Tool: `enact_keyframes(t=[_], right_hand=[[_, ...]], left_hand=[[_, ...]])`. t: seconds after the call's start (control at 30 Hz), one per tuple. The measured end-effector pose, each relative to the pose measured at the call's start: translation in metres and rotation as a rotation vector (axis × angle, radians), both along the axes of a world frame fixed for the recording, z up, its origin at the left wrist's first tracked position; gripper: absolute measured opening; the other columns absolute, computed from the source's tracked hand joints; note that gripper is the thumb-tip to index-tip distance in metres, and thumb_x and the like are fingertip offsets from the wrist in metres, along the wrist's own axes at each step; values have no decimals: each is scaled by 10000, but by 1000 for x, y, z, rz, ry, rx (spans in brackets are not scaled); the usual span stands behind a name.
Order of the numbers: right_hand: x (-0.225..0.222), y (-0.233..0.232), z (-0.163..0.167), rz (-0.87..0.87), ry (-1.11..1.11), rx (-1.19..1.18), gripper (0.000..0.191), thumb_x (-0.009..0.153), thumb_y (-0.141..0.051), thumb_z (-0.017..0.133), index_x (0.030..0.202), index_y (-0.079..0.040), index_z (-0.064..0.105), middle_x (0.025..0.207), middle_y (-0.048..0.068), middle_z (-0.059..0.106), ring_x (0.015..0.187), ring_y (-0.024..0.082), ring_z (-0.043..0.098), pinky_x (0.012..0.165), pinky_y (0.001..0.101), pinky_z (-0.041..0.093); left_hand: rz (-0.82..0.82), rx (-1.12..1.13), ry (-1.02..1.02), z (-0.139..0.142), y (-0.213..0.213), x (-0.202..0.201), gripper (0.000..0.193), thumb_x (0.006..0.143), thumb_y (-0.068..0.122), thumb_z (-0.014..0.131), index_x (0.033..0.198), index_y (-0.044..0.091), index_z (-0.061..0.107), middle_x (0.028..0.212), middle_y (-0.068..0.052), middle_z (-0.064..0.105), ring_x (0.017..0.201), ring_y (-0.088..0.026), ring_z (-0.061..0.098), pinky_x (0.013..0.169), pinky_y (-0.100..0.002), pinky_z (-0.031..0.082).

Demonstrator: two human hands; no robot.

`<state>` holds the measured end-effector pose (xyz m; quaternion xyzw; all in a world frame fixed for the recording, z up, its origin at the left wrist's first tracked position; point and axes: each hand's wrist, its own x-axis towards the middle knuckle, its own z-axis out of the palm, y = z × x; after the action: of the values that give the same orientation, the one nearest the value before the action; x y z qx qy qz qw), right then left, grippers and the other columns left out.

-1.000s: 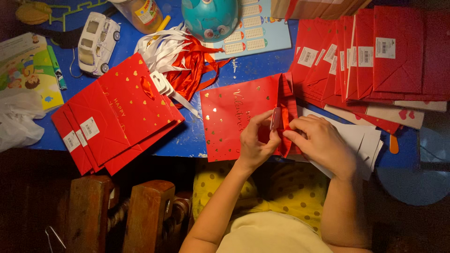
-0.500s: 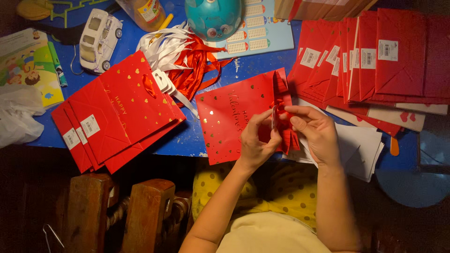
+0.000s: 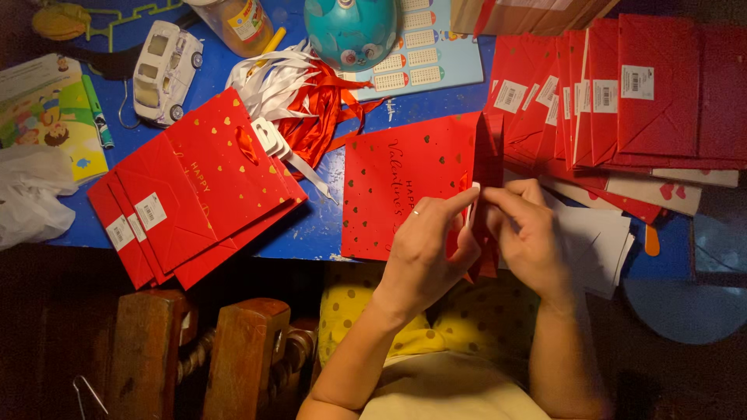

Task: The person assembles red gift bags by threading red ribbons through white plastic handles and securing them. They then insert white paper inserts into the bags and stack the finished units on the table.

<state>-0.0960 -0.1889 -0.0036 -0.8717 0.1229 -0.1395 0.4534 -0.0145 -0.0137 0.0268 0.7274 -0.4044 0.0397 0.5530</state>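
Observation:
A flat red paper gift bag [image 3: 393,187] with gold hearts lies on the blue table [image 3: 323,222], its open end toward the right. My left hand [image 3: 426,253] pinches the bag's edge and a red ribbon at the opening. My right hand [image 3: 529,233] meets it there, fingertips on the same ribbon and edge. A ring shows on my left hand. The ribbon's end is hidden between my fingers.
A stack of finished red bags [image 3: 191,190] lies at the left, a row of flat red bags [image 3: 622,93] at the upper right. Loose red and white ribbons [image 3: 299,101], a toy car [image 3: 163,70], a teal dome toy [image 3: 350,27], white sheets [image 3: 595,241] and a wooden chair [image 3: 194,350] are around.
The bag in my hands has turned slightly and shifted up on the table. Both hands moved with it and stay pinched together at its opening.

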Motion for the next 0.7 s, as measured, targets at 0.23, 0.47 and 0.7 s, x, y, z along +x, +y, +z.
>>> enact_keyframes(t=[0.23,0.47,0.7], right_hand=[[-3,-13,-19,278,371,-230,173,791,-53,689,895,48,596,744,197,572,751,391,577,737,473,456],[5,7,8,3,131,95,356,944,-92,633,1285,2,592,844,119,737,712,161,701,653,304,557],[-10,14,19,-78,-224,331,325,1038,-160,561,1314,-2,494,1325,123,625,1039,136,676,897,291,578]], left_hand=[[-18,88,-12,21,20,-9,575,855,-71,686,1400,56,555,895,-85,559,862,-256,600,845,-385,529],[12,27,30,22,25,-6,581,833,-65,705,1378,96,582,885,-66,588,847,-231,632,831,-361,552],[108,48,27,10,22,-8,564,817,-21,741,1346,113,599,855,-49,614,829,-239,641,777,-368,544]])
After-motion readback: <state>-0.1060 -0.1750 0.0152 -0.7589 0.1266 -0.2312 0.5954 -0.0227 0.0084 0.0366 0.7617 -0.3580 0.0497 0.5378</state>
